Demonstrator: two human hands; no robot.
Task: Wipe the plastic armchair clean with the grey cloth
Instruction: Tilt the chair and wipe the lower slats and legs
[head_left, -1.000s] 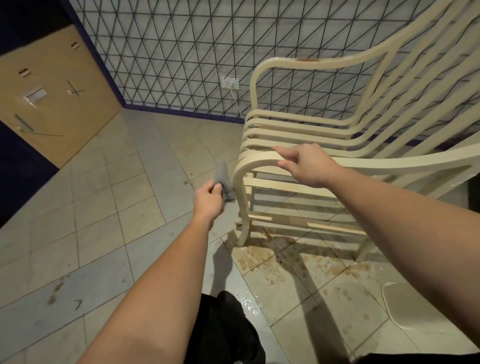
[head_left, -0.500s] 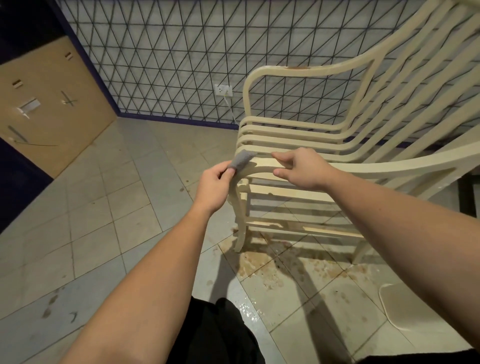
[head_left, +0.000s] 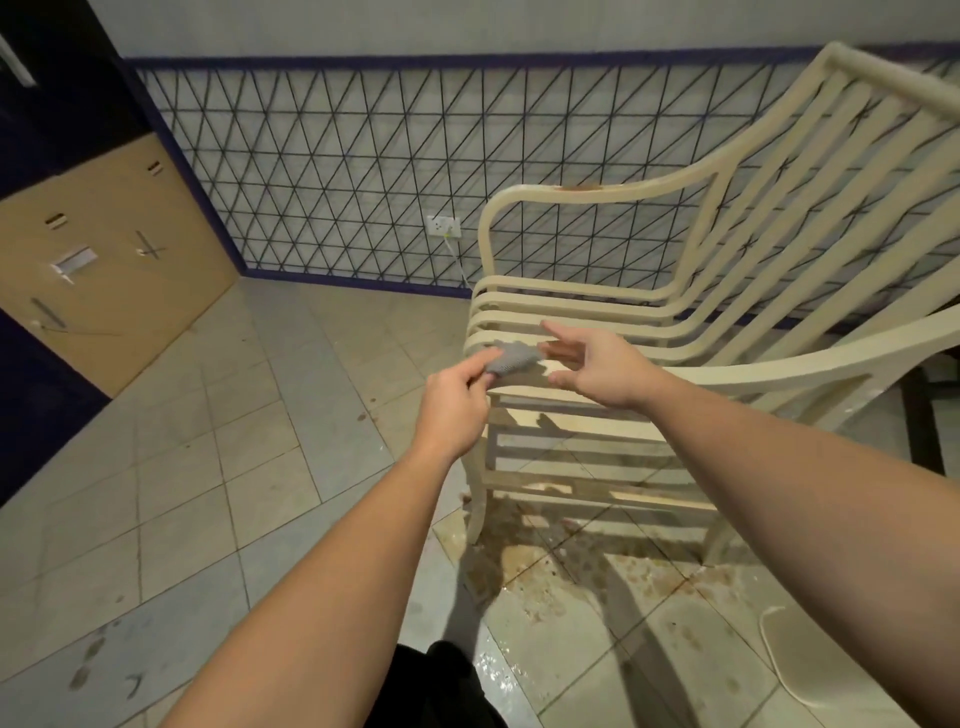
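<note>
Now the left hand (head_left: 457, 400) pinches the grey cloth (head_left: 511, 358) on the armchair (head_left: 675, 322) near armrest's front edge; right hand (head_left: 597, 364) at three o'clock, fingers spread, seemingly just clear. Open floor (head_left: 260, 415) at nine o'clock.

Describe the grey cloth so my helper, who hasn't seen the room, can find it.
Find the cream slatted plastic armchair by the patterned wall. On its near armrest's front curve lies the small grey cloth, pinched by the left hand. Nothing else on the chair is grey.

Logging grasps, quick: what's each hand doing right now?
Left hand: pinching the cloth on the armrest.
Right hand: open, holding nothing.
</note>
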